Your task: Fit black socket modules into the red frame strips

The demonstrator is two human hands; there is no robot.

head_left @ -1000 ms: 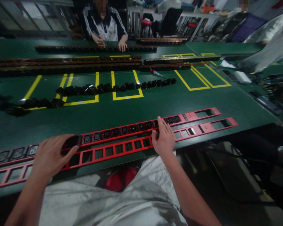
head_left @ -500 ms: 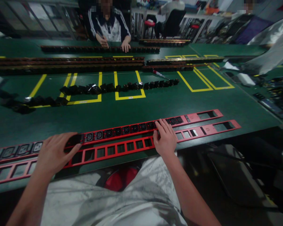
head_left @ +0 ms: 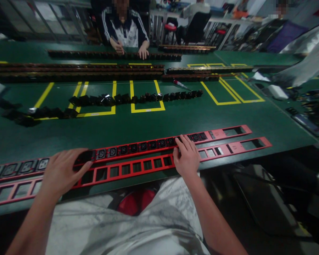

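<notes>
Presently unshifted, I'm keeping: left hand (head_left: 63, 171), fingers (head_left: 76, 153) spreading wide over the socketed rail (head_left: 143, 146); right hand (head_left: 187, 157), over it, narrower; whether either is gripping, I cannot tell. Thus it's lying steady on the bench (head_left: 175, 118), beyond the slotted rail (head_left: 141, 165).

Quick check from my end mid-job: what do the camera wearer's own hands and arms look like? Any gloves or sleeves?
The left hand and right hand are both bare, without gloves. No sleeves, watch or bracelet show on the forearms. Below them shows a pale grey-white cloth garment with darker grey, smudge-like patches.
</notes>
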